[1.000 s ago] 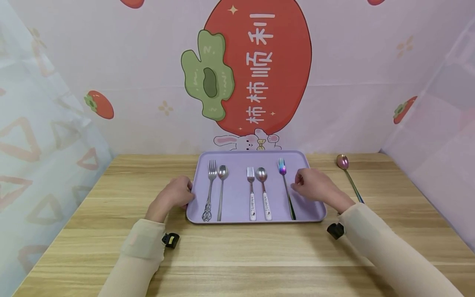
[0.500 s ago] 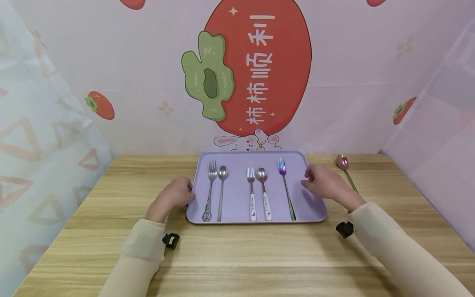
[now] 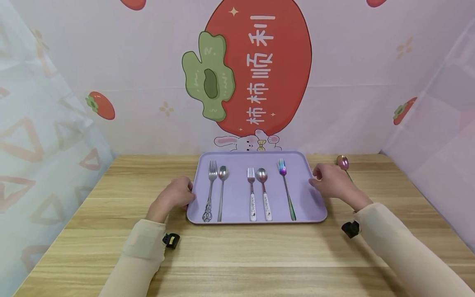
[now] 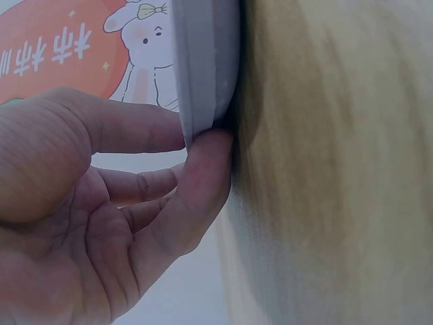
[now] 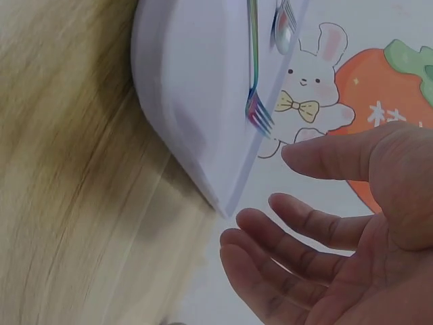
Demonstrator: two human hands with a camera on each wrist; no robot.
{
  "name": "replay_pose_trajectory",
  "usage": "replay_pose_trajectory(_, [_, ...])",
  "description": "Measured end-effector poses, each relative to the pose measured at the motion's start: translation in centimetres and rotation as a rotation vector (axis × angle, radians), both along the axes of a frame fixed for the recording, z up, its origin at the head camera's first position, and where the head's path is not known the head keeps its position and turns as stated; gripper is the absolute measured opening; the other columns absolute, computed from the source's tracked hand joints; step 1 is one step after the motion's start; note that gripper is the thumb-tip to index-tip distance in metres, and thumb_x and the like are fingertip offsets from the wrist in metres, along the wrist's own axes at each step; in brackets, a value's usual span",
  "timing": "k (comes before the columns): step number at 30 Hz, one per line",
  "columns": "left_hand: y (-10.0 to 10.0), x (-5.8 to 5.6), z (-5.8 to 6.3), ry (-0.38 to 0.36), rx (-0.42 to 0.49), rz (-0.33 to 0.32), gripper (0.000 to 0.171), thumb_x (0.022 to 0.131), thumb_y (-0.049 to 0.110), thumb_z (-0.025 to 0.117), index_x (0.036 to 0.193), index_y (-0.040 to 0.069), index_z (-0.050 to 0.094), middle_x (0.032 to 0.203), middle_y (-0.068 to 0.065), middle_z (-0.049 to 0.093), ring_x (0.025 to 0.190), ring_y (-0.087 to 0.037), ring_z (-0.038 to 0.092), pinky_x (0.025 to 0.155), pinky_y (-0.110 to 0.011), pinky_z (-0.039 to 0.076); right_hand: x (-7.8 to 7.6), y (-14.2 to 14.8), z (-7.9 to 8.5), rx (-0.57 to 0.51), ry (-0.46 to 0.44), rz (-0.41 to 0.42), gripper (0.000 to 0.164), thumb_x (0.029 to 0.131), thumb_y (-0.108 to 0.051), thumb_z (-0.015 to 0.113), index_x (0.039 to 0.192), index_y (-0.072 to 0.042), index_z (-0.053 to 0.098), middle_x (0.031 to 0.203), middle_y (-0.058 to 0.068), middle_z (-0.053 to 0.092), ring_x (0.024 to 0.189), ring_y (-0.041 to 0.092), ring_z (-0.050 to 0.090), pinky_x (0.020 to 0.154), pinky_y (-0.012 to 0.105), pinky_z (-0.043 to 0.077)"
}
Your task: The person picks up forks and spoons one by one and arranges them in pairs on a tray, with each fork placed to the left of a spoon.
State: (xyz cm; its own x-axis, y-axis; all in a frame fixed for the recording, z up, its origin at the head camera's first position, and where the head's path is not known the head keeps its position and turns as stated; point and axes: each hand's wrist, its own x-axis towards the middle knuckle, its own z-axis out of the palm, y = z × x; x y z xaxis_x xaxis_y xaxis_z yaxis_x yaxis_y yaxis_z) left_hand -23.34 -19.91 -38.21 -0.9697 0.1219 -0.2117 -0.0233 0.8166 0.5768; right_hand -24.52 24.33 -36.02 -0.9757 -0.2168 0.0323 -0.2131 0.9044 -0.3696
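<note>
My left hand (image 3: 175, 193) pinches the left rim of a lilac tray (image 3: 236, 198); the left wrist view shows thumb and fingers closed on that rim (image 4: 201, 81). On the tray lie an ornate silver fork (image 3: 212, 173) and a plain silver spoon (image 3: 223, 173) at left. A white-handled fork (image 3: 253, 206) and white-handled spoon (image 3: 267, 207) lie mid-tray, and a rainbow-coloured fork (image 3: 282, 167) towards the right. My right hand (image 3: 332, 182) is at the tray's right rim, fingers loosely bent around nothing; in the right wrist view a gap separates its fingertips from the tray.
A rainbow-coloured spoon (image 3: 343, 162) lies on the wooden table (image 3: 237, 255) to the right of the tray, its handle mostly hidden behind my right hand. A printed cloth backdrop (image 3: 148, 62) rises right behind the table's far edge.
My right hand has moved right, from over the tray beside the rainbow fork to the tray's right rim, covering more of the rainbow spoon. The left hand has stayed on the left rim.
</note>
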Motion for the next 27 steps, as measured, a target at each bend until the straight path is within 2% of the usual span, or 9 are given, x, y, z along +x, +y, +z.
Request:
replay_pose_trajectory(9, [0.0,-0.2,0.0,-0.011,-0.001,0.003,0.018,0.088,-0.003,0.06,0.103,-0.012,0.058,0.089,-0.02,0.063,0.067,-0.024,0.067,0.058,-0.033,0.059,-0.4,1.4,0.4,-0.002,0.005,-0.005,0.035,0.092,-0.019,0.069,0.108,0.011,0.062,0.096,0.021,0.063,0.083,0.031,0.059,0.074,0.047,0.051])
replay_pose_trajectory(15, [0.1,0.0,0.1,-0.014,-0.002,0.0,0.017,0.088,-0.003,0.06,0.102,-0.012,0.058,0.089,-0.02,0.063,0.067,-0.024,0.067,0.058,-0.033,0.059,-0.6,2.1,0.6,0.016,0.019,-0.013,0.036,0.094,-0.021,0.067,0.108,0.012,0.062,0.096,0.02,0.063,0.087,0.034,0.056,0.078,0.05,0.046])
replay_pose_trajectory(27, [0.2,0.2,0.3,-0.004,0.0,-0.008,0.015,0.087,-0.004,0.059,0.1,-0.012,0.058,0.088,-0.021,0.063,0.065,-0.024,0.067,0.057,-0.033,0.059,-0.8,3.5,0.5,0.025,0.017,-0.071,0.04,0.092,-0.022,0.068,0.109,0.014,0.061,0.1,0.025,0.061,0.089,0.04,0.059,0.074,0.051,0.049])
